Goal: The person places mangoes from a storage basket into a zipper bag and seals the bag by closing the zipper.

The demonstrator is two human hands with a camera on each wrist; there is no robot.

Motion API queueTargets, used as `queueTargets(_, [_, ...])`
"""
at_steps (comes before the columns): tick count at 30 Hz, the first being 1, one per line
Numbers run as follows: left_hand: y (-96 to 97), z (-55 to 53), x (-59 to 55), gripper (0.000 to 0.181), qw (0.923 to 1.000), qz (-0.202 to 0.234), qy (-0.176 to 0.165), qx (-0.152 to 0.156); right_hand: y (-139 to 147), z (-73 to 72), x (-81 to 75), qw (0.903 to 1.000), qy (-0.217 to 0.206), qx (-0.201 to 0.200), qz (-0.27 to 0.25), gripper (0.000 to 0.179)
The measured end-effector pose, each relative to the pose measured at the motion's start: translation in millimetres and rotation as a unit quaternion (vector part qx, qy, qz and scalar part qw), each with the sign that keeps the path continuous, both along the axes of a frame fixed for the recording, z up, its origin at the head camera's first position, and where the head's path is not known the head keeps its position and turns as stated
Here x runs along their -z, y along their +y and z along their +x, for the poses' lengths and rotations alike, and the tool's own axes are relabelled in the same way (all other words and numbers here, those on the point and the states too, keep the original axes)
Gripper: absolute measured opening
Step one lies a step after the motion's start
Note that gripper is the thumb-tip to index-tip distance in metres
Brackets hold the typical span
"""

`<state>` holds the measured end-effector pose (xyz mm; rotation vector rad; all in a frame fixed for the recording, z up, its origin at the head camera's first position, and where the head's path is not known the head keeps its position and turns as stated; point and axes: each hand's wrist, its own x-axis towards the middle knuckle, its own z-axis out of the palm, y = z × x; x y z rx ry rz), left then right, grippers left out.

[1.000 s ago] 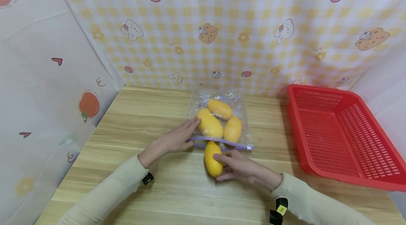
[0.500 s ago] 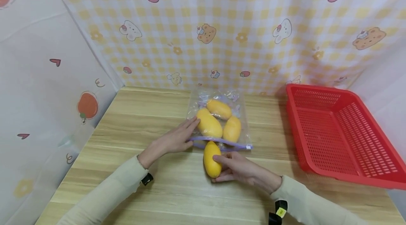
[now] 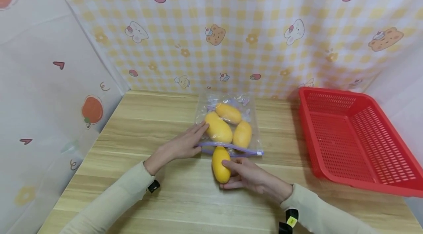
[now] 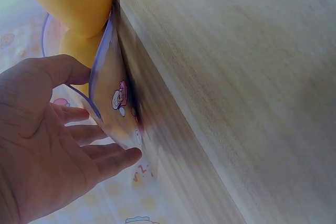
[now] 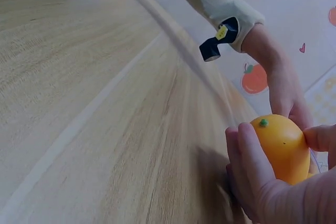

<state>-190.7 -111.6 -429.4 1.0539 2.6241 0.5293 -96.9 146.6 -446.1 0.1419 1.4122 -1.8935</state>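
Note:
A clear zip bag (image 3: 256, 131) with a purple zip edge lies on the table, holding several yellow mangoes, among them a large mango (image 3: 219, 128) on the left. My right hand (image 3: 249, 173) grips another mango (image 3: 220, 165) between thumb and fingers. Its far tip is at the bag's mouth; the right wrist view shows its green stem end (image 5: 264, 123). My left hand (image 3: 183, 142) rests along the bag's left side, fingers extended. In the left wrist view, the left thumb (image 4: 71, 71) touches the bag's purple rim, and the mouth gapes apart.
A red perforated basket (image 3: 347, 146) stands on the right of the wooden table (image 3: 158, 204). A yellow checked curtain (image 3: 185, 17) hangs behind the bag, and a white printed cloth (image 3: 43, 91) borders the left side.
Very little differs. The mango in the right hand has shifted slightly and now stands a bit closer to the bag's mouth than half a second ago. The left hand stays in place.

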Motion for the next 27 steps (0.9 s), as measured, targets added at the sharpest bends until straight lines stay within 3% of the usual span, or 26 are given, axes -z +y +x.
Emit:
queueTargets(13, [1.7, -1.4, 0.8, 0.080, 1.0000, 0.001, -0.006, 0.002, -1.2, -15.1, -0.7, 0.9973, 0.035, 0.028, 0.058, 0.050])
queueTargets(27, [1.4, -2.6, 2.0, 0.081, 1.0000, -0.003, -0.003, 0.003, -2.6, -12.1, -1.5, 0.9984, 0.037, 0.026, 0.034, 0.052])
